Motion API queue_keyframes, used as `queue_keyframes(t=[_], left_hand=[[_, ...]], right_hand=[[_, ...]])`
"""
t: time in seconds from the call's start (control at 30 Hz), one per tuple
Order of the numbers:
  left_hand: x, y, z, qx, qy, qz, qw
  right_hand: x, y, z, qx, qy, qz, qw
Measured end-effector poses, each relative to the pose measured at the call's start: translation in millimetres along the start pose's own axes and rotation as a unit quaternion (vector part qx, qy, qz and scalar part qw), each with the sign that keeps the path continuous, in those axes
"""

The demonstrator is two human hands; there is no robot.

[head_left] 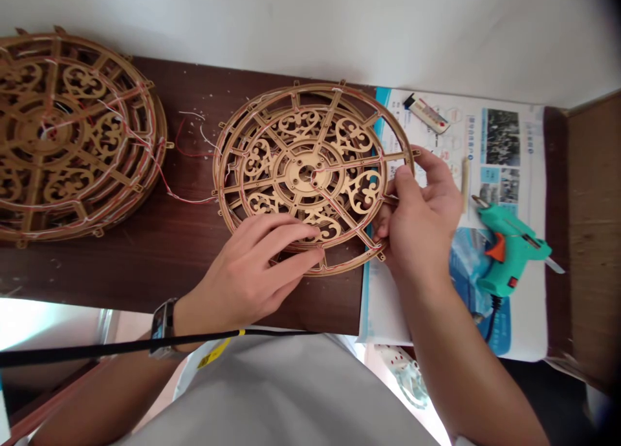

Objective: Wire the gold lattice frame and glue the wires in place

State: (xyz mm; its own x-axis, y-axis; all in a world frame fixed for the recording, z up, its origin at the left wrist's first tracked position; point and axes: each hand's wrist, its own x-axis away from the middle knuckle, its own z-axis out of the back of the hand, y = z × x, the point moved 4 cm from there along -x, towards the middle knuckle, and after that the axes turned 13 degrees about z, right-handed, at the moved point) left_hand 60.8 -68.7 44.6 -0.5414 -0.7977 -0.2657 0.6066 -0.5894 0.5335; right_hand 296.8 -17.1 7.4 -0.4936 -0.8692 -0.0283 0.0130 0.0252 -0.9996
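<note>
A round gold-coloured openwork frame (307, 171), with scrolled cut-outs and red and white wires along its rings and spokes, lies over similar frames on the dark table. My right hand (424, 210) grips its right rim, thumb on top and fingers curled round beneath. Over the near rim bend the fingers of my left hand (262, 265), closed on the edge; the left thumb is hidden. Thin wires (187, 199) run from the left side of this frame to a larger stack of matching frames (97, 181).
A teal hot glue gun (512, 245) with an orange trigger lies on printed paper (528, 310) at the right. A lighter (427, 113) and a pale glue stick (466, 184) are also on the paper. Behind the dark table (194, 265) rises a white wall (310, 26). A black cord (121, 344) crosses in front.
</note>
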Motion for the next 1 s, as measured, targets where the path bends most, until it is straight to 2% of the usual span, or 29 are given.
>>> queue_keyframes(t=[0.2, 0.37, 0.53, 0.63, 0.7, 0.77, 0.87, 1.0], left_hand=[[-4, 7, 2.0, -0.074, 0.024, -0.025, 0.997], [-11, 6, 2.0, -0.095, 0.017, -0.056, 0.994], [-17, 3, 2.9, -0.130, 0.004, -0.118, 0.984], [-27, 0, 9.0, -0.130, -0.048, -0.132, 0.982], [-36, -5, 15.4, -0.080, -0.103, -0.117, 0.985], [-45, -10, 22.9, -0.008, -0.125, -0.105, 0.987], [-55, -19, 29.5, 0.050, -0.075, -0.072, 0.993], [-54, -26, 25.3, 0.068, 0.011, -0.045, 0.997]], right_hand=[[3, -3, -1, -0.004, -0.010, 0.019, 1.000], [5, -3, -2, 0.004, -0.016, 0.020, 1.000], [4, 1, -2, 0.019, -0.018, 0.014, 1.000], [3, 3, -2, 0.016, -0.013, 0.007, 1.000], [2, 3, -1, 0.010, -0.008, 0.003, 1.000], [1, 2, -1, 0.000, -0.006, 0.000, 1.000], [0, 0, -1, -0.015, -0.010, -0.004, 1.000], [3, -3, -2, -0.032, -0.019, -0.020, 0.999]])
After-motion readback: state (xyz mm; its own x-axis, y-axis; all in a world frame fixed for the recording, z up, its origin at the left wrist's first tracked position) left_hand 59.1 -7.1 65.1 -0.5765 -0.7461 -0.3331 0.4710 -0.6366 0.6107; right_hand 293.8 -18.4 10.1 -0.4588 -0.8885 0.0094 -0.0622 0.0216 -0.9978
